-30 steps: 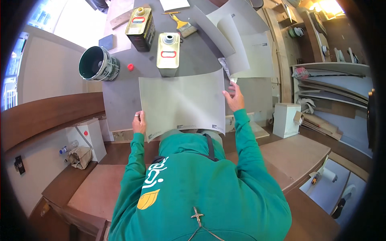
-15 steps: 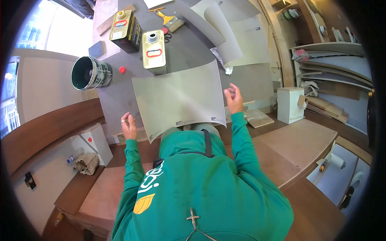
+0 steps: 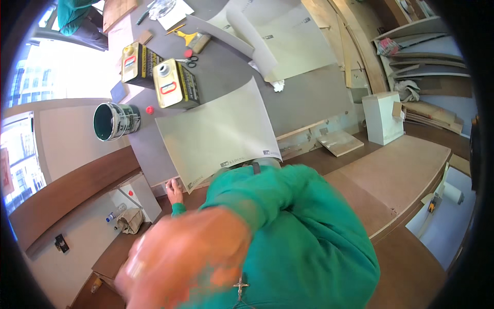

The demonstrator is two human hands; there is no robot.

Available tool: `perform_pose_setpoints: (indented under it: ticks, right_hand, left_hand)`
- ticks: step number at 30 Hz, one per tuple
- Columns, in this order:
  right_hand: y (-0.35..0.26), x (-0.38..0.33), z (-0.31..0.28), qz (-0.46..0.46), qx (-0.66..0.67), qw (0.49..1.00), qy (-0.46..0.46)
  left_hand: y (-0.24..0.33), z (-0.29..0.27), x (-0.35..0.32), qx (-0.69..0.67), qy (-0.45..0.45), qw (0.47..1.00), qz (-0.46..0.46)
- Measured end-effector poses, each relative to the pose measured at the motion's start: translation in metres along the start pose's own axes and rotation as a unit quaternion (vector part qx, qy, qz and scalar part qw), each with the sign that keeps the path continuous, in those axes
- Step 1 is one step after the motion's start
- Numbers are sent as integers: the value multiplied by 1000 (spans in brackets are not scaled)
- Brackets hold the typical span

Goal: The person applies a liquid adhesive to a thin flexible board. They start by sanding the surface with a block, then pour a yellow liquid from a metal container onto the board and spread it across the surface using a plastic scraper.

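A thin pale grey sheet (image 3: 221, 136) with curling edges lies across the near edge of the grey worktable, against my body. My left hand (image 3: 175, 191) is at the table's front edge, beside the sheet's near left corner. Its fingers are loosely bent and apart, with nothing seen in them. My right hand (image 3: 185, 252) is raised close to the camera in front of my chest, large and smeared by motion. Its fingers cannot be made out. Beyond the sheet stand two rectangular metal cans, a nearer uncapped can (image 3: 170, 87) and a farther can (image 3: 135, 64) with its cap on.
A dark green-lined bucket (image 3: 123, 119) stands at the table's left edge, near a red cap (image 3: 150, 109). Farther back are scissors (image 3: 189, 61), a wide brush (image 3: 195, 40) and rolled sheets (image 3: 278, 36). A white box (image 3: 381, 121) stands right. Another person (image 3: 77, 18) shows far left.
My right hand has swung from beside the sheet's right edge up toward the camera. My left hand has shifted slightly nearer the sheet's corner. The view has turned, and another person appears.
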State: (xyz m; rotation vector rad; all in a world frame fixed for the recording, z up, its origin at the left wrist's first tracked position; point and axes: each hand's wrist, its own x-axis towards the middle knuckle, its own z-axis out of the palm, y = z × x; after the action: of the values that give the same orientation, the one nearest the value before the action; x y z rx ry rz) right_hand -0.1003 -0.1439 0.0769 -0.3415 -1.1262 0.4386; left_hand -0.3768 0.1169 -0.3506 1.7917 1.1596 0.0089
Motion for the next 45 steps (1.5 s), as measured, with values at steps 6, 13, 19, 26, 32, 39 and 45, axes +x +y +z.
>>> perform_pose_setpoints:
  ticks: [6,13,19,26,32,39,45]
  right_hand:
    - [-47,52,5,-88,72,993,-41]
    - [-34,57,-2,-55,169,982,-60]
    - [38,44,-49,97,50,992,65]
    - [152,-124,-94,513,-303,767,239]
    - [231,-306,-50,587,-369,581,426]
    - [307,-364,-1,612,-444,520,397]
    - [255,-378,62,561,-451,360,593]
  left_hand:
    - [-28,-14,-52,-67,41,991,-104]
    - [6,-30,-56,-81,49,993,-71]
    - [145,-83,38,-468,-35,836,-284]
    - [128,-218,275,-205,191,948,150]
    - [112,-268,485,-173,58,981,64]
    - [95,-217,637,-262,-65,944,189]
    - [130,-105,633,-349,-163,914,128]
